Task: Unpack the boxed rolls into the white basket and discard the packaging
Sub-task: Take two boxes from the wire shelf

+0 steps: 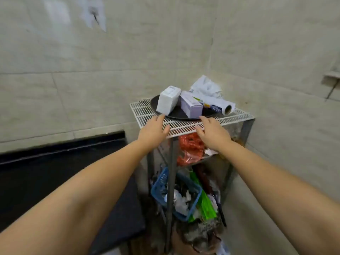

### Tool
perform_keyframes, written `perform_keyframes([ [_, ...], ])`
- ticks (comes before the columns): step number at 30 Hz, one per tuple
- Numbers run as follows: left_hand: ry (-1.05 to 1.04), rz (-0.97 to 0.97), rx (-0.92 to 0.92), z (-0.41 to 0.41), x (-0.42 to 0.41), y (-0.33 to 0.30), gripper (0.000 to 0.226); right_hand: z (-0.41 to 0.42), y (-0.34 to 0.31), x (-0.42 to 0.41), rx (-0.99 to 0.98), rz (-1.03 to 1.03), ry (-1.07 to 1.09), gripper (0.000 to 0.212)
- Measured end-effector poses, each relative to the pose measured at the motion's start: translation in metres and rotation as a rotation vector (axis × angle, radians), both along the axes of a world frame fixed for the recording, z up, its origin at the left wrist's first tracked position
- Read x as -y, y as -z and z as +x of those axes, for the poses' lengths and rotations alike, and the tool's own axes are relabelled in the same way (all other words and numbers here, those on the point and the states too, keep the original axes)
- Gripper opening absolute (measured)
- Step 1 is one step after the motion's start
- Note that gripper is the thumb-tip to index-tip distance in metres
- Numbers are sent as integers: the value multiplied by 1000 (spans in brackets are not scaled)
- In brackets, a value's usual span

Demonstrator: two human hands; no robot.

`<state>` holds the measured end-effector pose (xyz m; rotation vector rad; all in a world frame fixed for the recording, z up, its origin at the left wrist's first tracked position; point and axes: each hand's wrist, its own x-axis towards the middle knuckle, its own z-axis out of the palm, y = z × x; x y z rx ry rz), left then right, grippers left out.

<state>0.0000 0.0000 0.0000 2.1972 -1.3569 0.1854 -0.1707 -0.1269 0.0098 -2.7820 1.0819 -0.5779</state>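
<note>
Both hands — left hand (154,129), right hand (211,133) — reach spread and empty for the dark tray (176,115); tilt it and the leaning boxes (168,101) likely slide off.

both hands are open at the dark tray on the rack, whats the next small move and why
Probably close both hands, left hand and right hand, on the near rim of the dark tray and lift it. The white box and purple box rest on it, neither hand holds anything, and no white basket is in view.
</note>
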Motion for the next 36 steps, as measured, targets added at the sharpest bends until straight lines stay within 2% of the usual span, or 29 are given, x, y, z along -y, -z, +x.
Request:
perform_keyframes([
  [5, -47, -12, 77, 54, 75, -27, 52, 56, -21, 64, 28, 23, 17, 54],
  [8, -153, 9, 122, 73, 111, -29, 65, 84, -26, 91, 16, 34, 30, 60],
  [11, -223, 34, 3, 87, 137, -21, 80, 109, -23, 112, -35, 48, 54, 65],
  [14, -219, -24, -149, 94, 151, -11, 83, 127, -15, 127, -168, 90, 86, 57],
  [19, -291, -214, -296, 100, 162, -9, 66, 132, -15, 143, -216, 116, 57, 57],
  [22, -315, -409, -374, 100, 156, -13, 53, 130, -29, 150, -177, 109, 5, 56],
  [26, -351, -617, -460, 108, 116, -32, 49, 147, -56, 136, -51, 58, -84, 57],
  [29, -412, -679, -386, 129, 54, -44, 49, 174, -71, 92, 42, 74, -226, 56],
  [36, -619, -626, -275, 173, -146, -17, 53, 251, -63, -80, 72, 145, -511, 56],
])
